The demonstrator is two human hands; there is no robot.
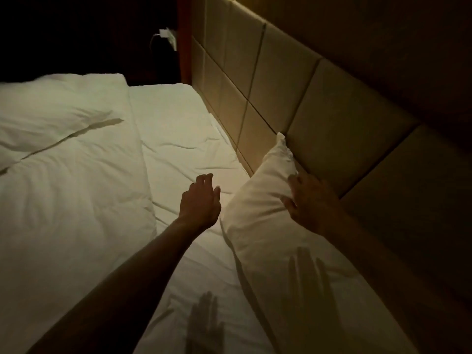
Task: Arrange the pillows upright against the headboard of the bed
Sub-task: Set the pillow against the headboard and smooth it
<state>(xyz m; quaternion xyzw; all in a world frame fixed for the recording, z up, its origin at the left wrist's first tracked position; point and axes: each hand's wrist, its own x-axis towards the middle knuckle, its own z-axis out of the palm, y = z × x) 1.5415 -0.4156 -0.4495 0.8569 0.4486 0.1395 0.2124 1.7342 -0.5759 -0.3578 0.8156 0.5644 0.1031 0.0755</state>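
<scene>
Right hand (311,203) gripped the upper edge of the white soft rectangular pillow (255,221), near its far corner. The thumb was on the front face and the fingers were curled over the top. Left hand (200,198) hung just above the white wrinkled bed sheet (178,129) w/ fingers loosely curled, holding nothing. It was just beside the pillow's front face but did not touch it.

The pillow stood on its long edge, tilted back, w/ the top edge touching the beige padded panel headboard (281,80). Its near end ran toward the camera along the headboard. Light was very dim, so I could not tell how the bottom edge sat on the sheet.

Risks, in my judgement: the pillow was soft and prob. stood only bc. the right hand held it. If let go too early, it could slump fwd. onto the sheet or fold in the middle. The bottom edge could also slide away from the headboard on the smooth sheet, esp. if pushed from the top only. Support from the left hand on the front face seemed needed first.

The thick white duvet (63,180) lay well apart at the left. The bulge at its far end was maybe another pillow, but I could not tell.
</scene>
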